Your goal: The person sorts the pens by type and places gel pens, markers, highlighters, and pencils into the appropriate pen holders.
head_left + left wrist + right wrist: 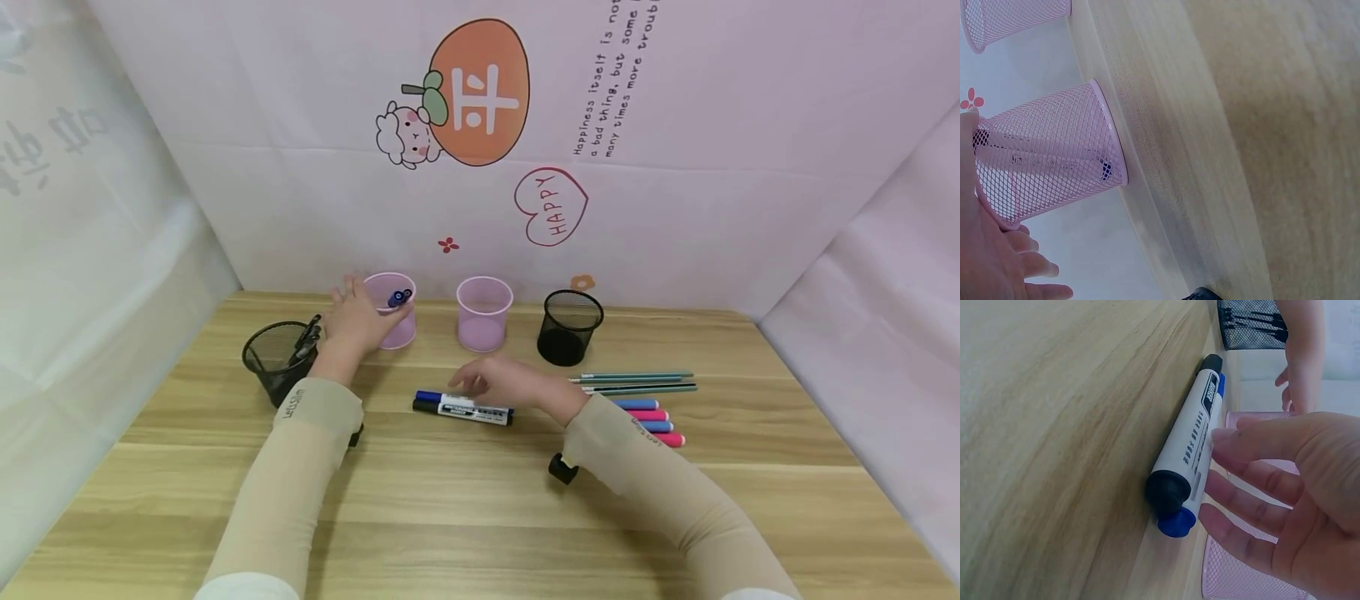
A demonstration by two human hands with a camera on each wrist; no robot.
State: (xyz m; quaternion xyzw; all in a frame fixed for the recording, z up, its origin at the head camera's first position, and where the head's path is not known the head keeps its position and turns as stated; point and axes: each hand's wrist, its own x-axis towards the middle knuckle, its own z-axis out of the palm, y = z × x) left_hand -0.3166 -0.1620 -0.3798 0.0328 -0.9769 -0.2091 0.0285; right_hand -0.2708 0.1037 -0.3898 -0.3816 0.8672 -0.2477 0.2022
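Note:
My left hand (358,321) is at the left pink mesh pen cup (399,333), its thumb along the rim and its other fingers loosely spread beside it. Blue-capped markers (399,297) stand inside that cup and show through its mesh. Over a pair of whiteboard markers on the table hovers my right hand (501,383), fingers loosely bent. One is a black-capped marker (1186,428), the other a blue-capped marker (1176,524); they lie side by side. The right thumb and fingertips are close to the markers without closing round them; whether they touch, I cannot tell.
At the left, a black mesh cup (262,354) holds black pens. A second pink cup (483,327) and another black mesh cup (564,343) stand along the back. Thin teal brushes (645,378) and several pink and blue markers (651,415) lie at the right, partly behind my right forearm.

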